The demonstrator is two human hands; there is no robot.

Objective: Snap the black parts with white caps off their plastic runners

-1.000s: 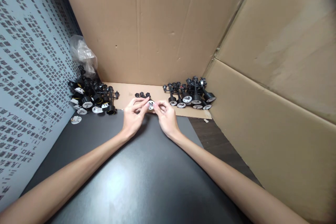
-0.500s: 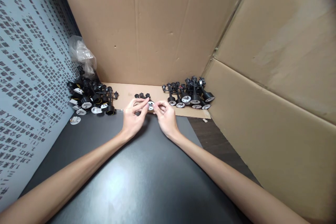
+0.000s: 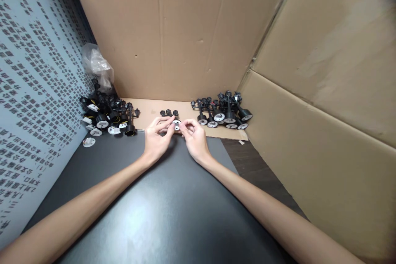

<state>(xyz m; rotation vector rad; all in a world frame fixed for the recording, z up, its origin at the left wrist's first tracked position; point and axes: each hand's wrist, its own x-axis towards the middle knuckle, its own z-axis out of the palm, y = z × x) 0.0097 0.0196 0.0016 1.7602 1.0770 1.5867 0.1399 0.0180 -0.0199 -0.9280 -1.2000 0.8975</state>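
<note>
Between my hands is a small black toy street lamp (image 3: pixel 168 113), its lantern heads pointing away from me and its round white base disc (image 3: pixel 177 125) turned towards me. My left hand (image 3: pixel 158 138) is closed on the lamp's base from the left, fingers over the top edge. At the right edge of the disc, the thumb and fingertips of my right hand (image 3: pixel 195 138) are pinched together; whether they hold anything small is hidden. Most of the lamp's post lies out of sight behind the fingers.
More black lamps (image 3: pixel 108 115) with yellow wires and loose white discs (image 3: pixel 89 142) lie at left. Several lamps with white bases (image 3: pixel 229 117) stand in a pile at right. A clear plastic bag (image 3: pixel 98 64) rests by the patterned wall. Cardboard walls (image 3: pixel 192 33) enclose the grey table (image 3: pixel 173 206).
My right hand has shifted very slightly left at the disc. The lamp has tilted or turned a little, its lantern heads a few pixels to the right. Both hands stay at the base.
</note>
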